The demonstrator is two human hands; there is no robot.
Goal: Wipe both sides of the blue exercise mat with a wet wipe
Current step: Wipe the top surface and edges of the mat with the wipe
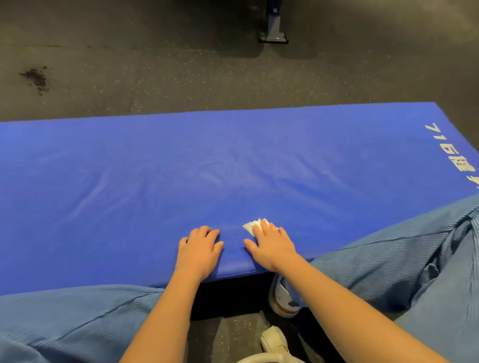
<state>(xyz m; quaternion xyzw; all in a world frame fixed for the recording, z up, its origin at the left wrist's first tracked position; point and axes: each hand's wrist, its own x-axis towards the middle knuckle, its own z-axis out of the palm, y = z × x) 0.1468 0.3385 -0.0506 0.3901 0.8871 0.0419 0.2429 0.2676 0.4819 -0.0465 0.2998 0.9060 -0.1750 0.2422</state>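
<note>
Blue exercise mat (pixel 231 159) lies flat on the floor, long axis left to right, right hand (pixel 268 244) pressing the wet wipe (pixel 252 225) flat-fingered near its near edge (left hand (pixel 199 249) rests alongside, grasping nothing), most surface lying beyond.

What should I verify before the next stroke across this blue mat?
1. White crumpled wet wipe under right hand: ok, fingers press it onto the blue padded exercise mat.
2. Left hand bracing: ok, rests on the mat near its front edge.
3. Mat lying flat on the dark speckled floor: ok.
4. Wipe wet enough: cannot tell.
5. Underside wiped: cannot tell, hidden.
6. Light blue trouser leg off the mat's right end: cannot tell, it overlaps that corner in view.
</note>
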